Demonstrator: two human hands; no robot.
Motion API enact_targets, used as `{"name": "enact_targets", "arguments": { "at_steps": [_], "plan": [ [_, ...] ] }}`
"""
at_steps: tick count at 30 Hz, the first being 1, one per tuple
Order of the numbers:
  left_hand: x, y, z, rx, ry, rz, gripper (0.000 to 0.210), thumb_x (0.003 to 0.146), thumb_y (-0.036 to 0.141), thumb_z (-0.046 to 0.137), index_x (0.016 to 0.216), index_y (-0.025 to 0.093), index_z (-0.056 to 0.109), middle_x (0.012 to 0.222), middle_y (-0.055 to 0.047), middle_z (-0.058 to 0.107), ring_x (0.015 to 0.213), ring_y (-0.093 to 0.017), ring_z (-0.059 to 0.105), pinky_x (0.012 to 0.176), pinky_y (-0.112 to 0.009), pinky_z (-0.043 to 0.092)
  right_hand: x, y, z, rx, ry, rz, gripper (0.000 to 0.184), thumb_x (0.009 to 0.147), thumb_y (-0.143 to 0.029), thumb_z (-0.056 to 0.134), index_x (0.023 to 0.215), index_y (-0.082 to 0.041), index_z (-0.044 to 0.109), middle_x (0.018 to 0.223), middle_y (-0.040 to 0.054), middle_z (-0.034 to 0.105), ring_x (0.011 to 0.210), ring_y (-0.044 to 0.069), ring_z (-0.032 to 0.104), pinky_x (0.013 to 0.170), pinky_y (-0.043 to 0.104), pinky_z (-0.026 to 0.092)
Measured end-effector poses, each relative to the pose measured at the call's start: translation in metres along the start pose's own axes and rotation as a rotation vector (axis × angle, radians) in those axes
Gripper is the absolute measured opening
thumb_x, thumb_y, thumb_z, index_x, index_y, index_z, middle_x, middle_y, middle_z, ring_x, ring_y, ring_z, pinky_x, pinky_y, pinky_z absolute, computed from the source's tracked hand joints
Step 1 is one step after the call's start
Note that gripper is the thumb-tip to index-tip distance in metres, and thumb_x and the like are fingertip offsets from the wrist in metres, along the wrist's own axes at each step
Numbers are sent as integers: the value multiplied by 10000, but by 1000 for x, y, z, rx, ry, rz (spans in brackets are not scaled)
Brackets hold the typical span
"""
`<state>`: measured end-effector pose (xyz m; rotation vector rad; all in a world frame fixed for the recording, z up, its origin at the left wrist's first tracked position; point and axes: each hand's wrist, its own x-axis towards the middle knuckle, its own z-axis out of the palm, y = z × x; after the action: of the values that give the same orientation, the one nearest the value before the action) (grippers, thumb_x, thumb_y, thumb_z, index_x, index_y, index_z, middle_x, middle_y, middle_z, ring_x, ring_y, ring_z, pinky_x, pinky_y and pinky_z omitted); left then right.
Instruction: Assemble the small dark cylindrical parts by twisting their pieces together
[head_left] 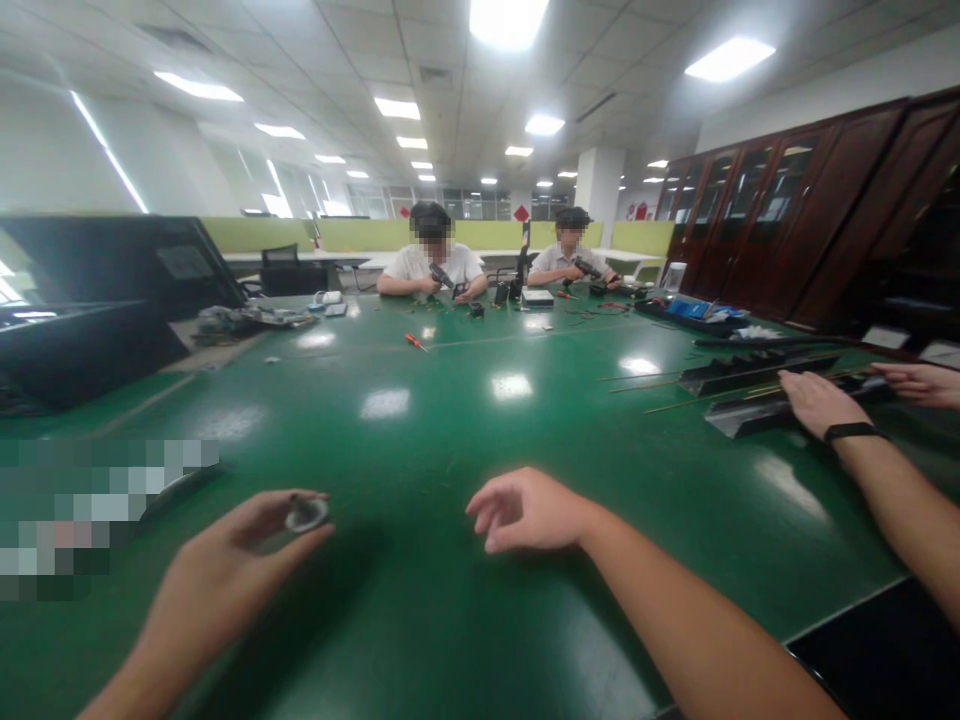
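Observation:
Between the thumb and fingers of my left hand (217,575) is a small round thing (307,515) with a pale rim and a dark top edge. Its exact kind is too blurred to make out. My left hand holds it just above the green tabletop (420,620). To its right, my right hand (529,510) hovers over the same table with loosely curled fingers, apart from the thumb. Nothing shows in that hand. A gap of bare green surface lies between my two hands.
A red-handled screwdriver (414,341) lies farther out. At right, a co-worker's hands (821,400) work at dark metal channels (739,415) and thin rods. Two people (431,265) sit opposite with power drills. A dark flat panel (892,650) fills the lower right corner.

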<state>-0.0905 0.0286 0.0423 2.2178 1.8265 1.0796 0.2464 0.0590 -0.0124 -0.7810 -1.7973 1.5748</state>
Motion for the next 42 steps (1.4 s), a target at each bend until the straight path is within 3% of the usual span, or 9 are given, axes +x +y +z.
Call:
{"name": "enact_targets", "arguments": {
  "at_steps": [4, 7, 9, 12, 16, 22, 27, 42],
  "plan": [
    [12, 50, 48, -170, -234, 245, 390, 825, 506, 670, 1114, 246, 693, 1035, -42, 736, 917, -216, 698, 822, -321, 579, -4, -1, -7, -176, 93, -31, 698, 606, -271, 876, 1248, -176, 619, 979, 57, 696, 767, 139, 647, 721, 281, 529],
    [10, 76, 72, -211, -285, 387, 338, 894, 384, 610, 1206, 264, 662, 1103, -57, 703, 985, -204, 673, 866, -305, 563, -7, -4, -9, -317, 104, -49, 741, 594, -303, 891, 1266, -197, 599, 991, 47, 685, 815, 155, 644, 744, 289, 537],
    [6, 78, 80, -216, -290, 427, 353, 910, 351, 590, 1250, 272, 639, 1135, -60, 688, 1006, -199, 666, 884, -298, 555, -8, -5, -9, -352, 100, -59, 733, 601, -329, 890, 1259, -203, 593, 987, 43, 683, 831, 163, 646, 757, 293, 543],
    [-1, 64, 84, -198, -259, 409, 386, 877, 337, 638, 1255, 262, 625, 1126, -57, 697, 995, -203, 677, 882, -299, 558, -7, -4, -7, -411, 110, -59, 739, 598, -369, 891, 1257, -215, 592, 989, 43, 690, 828, 170, 655, 753, 294, 543],
    [-10, 51, 82, -204, -233, 344, 251, 841, 334, 680, 1071, 235, 664, 1008, -32, 718, 910, -189, 689, 820, -278, 561, -7, -4, -2, -463, 110, -79, 699, 614, -397, 879, 1235, -213, 617, 985, 47, 701, 820, 172, 664, 737, 285, 535],
    [-13, 58, 82, -258, -264, 377, 189, 837, 308, 687, 1007, 228, 663, 963, -21, 713, 874, -166, 681, 785, -256, 550, -11, -17, 7, -662, 99, -173, 410, 705, -387, 812, 1063, -212, 717, 958, 39, 723, 850, 183, 665, 758, 274, 493],
    [-15, 60, 85, -297, -267, 394, 192, 830, 311, 705, 1006, 242, 666, 964, -7, 716, 870, -154, 685, 788, -246, 552, -10, -16, 10, -768, 106, -227, 291, 778, -343, 745, 1031, -201, 741, 952, 51, 740, 849, 184, 667, 766, 268, 471],
    [-19, 63, 91, -280, -221, 350, 198, 808, 307, 720, 993, 247, 687, 949, -4, 729, 858, -164, 698, 778, -258, 567, -7, -14, 12, -871, 121, -283, 183, 847, -313, 678, 955, -199, 770, 863, 43, 755, 759, 165, 660, 708, 251, 451]
  ]
}}
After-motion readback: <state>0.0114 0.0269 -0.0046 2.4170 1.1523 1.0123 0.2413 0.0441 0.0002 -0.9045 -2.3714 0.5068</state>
